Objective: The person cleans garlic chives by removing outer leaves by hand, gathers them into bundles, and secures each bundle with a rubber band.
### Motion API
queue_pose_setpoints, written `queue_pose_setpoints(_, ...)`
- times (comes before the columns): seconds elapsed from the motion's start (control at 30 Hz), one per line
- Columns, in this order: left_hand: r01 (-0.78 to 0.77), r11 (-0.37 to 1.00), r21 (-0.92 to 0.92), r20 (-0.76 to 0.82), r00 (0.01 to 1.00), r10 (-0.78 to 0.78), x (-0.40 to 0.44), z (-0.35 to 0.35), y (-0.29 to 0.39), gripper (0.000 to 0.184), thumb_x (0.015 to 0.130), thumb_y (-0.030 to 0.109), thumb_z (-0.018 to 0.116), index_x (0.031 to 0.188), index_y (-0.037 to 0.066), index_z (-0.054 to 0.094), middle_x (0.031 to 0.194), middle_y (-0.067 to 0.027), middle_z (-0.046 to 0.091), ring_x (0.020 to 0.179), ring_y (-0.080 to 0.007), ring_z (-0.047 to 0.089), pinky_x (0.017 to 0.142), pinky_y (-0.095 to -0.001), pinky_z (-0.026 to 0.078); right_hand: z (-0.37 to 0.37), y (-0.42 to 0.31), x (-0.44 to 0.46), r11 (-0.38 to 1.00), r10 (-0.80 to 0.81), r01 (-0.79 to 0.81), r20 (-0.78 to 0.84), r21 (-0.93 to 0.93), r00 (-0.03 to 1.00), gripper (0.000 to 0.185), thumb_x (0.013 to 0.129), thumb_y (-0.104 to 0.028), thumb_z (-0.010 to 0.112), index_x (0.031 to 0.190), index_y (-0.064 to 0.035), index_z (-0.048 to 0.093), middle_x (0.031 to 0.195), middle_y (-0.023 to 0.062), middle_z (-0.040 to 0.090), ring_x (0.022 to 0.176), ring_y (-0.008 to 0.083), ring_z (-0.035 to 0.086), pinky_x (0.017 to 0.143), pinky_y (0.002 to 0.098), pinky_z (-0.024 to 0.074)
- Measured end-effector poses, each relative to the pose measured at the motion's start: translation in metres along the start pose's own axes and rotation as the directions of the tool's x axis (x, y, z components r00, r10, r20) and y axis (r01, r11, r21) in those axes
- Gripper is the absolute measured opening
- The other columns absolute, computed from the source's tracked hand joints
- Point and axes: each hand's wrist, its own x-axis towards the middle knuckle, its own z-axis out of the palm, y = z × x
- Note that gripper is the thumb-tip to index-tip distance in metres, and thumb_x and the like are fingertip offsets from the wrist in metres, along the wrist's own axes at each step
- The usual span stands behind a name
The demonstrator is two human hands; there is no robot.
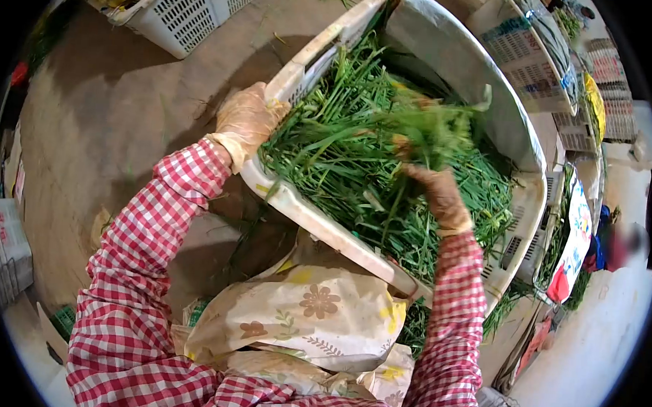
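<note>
A white plastic crate (339, 244), lined with a pale sheet at its far side, holds a loose heap of long, thin green leaves (336, 131) that look like chives. My left hand (248, 120), in a thin translucent glove, is closed over the crate's left rim. Inside the crate, my right hand (437, 194), gloved the same way, grips a bunch of the long green leaves (442, 132). The bunch is smeared by motion above the heap, and its lower stalks partly hide behind my fingers.
A flowered apron (314, 305) covers my lap below the crate. Another white crate (185, 15) stands at the upper left. More crates (518, 52) line the right side, near a person (619, 245). Grey stacked items (8, 240) sit at the far left.
</note>
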Motion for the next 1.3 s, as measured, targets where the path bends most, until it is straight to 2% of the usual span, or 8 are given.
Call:
queue_pose_setpoints(0.2,0.019,1.0,0.006,0.031,0.999,-0.019,0.003,-0.002,-0.002,0.042,0.082,0.037,0.064,0.102,0.0,0.058,0.092,-0.0223,0.064,0.091,-0.0391,0.059,0.078,-0.046,0.045,-0.042,-0.08,-0.055,0.977,-0.189,0.162,0.208,0.14,0.96,0.044,0.081,-0.015,0.07,0.119,-0.0023,0.051,0.099,0.009,0.066,0.091,0.0199,0.063,0.083,0.0344,0.0502)
queue_pose_setpoints(0.3,0.058,0.998,0.014,0.037,0.998,-0.058,0.001,-0.006,0.003,0.041,0.082,0.036,0.064,0.102,0.0,0.058,0.093,-0.0223,0.064,0.092,-0.0391,0.059,0.079,-0.0457,0.046,-0.061,-0.087,-0.048,0.57,-0.499,0.449,0.144,-0.688,0.855,0.026,0.086,-0.018,0.064,0.108,-0.0044,0.064,0.094,0.0073,0.068,0.083,0.0173,0.064,0.074,0.029,0.051)
queue_pose_setpoints(0.4,0.055,0.997,-0.045,0.045,0.998,-0.053,-0.001,-0.008,0.003,0.039,0.081,0.034,0.063,0.1,0.0,0.059,0.092,-0.0224,0.064,0.091,-0.0392,0.059,0.079,-0.0455,0.046,-0.02,-0.133,-0.068,0.921,-0.305,0.231,-0.211,-0.314,0.929,0.029,0.085,-0.02,0.063,0.106,-0.0013,0.066,0.094,0.0053,0.068,0.082,0.0147,0.064,0.072,0.0267,0.0494)
queue_pose_setpoints(0.6,-0.009,0.997,-0.081,0.002,1.0,0.009,-0.001,-0.001,-0.005,0.035,0.082,0.034,0.063,0.096,0.002,0.061,0.085,-0.021,0.064,0.082,-0.0369,0.061,0.073,-0.0437,0.047,-0.047,-0.171,-0.058,0.554,-0.646,0.82,-0.547,0.143,0.532,0.038,0.085,-0.026,0.061,0.115,-0.0025,0.06,0.098,0.0071,0.065,0.087,0.0183,0.062,0.074,0.03,0.0513)
queue_pose_setpoints(0.77,-0.071,0.997,0.013,-0.015,0.997,0.071,0.018,0.027,-0.028,0.04,0.08,0.04,0.064,0.094,0.002,0.061,0.084,-0.0197,0.065,0.08,-0.0352,0.062,0.073,-0.0435,0.048,-0.122,-0.225,-0.123,0.234,-0.967,0.575,-0.25,-0.784,0.053,0.034,0.083,-0.029,0.063,0.104,-0.0026,0.061,0.09,0.0064,0.066,0.077,0.0189,0.064,0.069,0.0336,0.0516)
queue_pose_setpoints(1.0,0.051,0.998,-0.031,0.042,0.998,-0.05,0.004,-0.003,-0.003,0.041,0.081,0.036,0.065,0.101,0.001,0.06,0.089,-0.0202,0.065,0.086,-0.0361,0.062,0.077,-0.0443,0.047,-0.03,-0.109,-0.101,0.277,-0.374,0.275,0.16,-0.921,0.913,0.02,0.082,-0.018,0.063,0.1,-0.0092,0.064,0.086,0.0064,0.067,0.069,0.015,0.063,0.061,0.0265,0.052)
queue_pose_setpoints(1.23,0.074,0.996,-0.059,0.06,0.996,-0.07,0.001,-0.004,0.002,0.038,0.08,0.034,0.067,0.099,0.001,0.06,0.088,-0.0203,0.064,0.085,-0.0356,0.061,0.076,-0.0428,0.046,0.077,0.026,-0.018,-0.075,-0.238,0.446,0.45,-0.892,0.86,0.05,0.076,-0.015,0.061,0.123,-0.0053,0.048,0.077,0.0111,0.061,0.071,0.0259,0.064,0.059,0.039,0.053)
queue_pose_setpoints(1.3,0.075,0.995,-0.06,0.068,0.995,-0.071,0.001,-0.005,0.004,0.04,0.08,0.034,0.066,0.101,0.001,0.06,0.091,-0.021,0.065,0.089,-0.0363,0.061,0.078,-0.0439,0.046,0.102,0.005,-0.008,-0.205,-0.223,0.398,0.439,-0.894,0.871,0.101,0.062,-0.04,0.078,0.142,-0.0103,0.022,0.121,0.0137,0.048,0.11,0.029,0.049,0.087,0.0464,0.044)
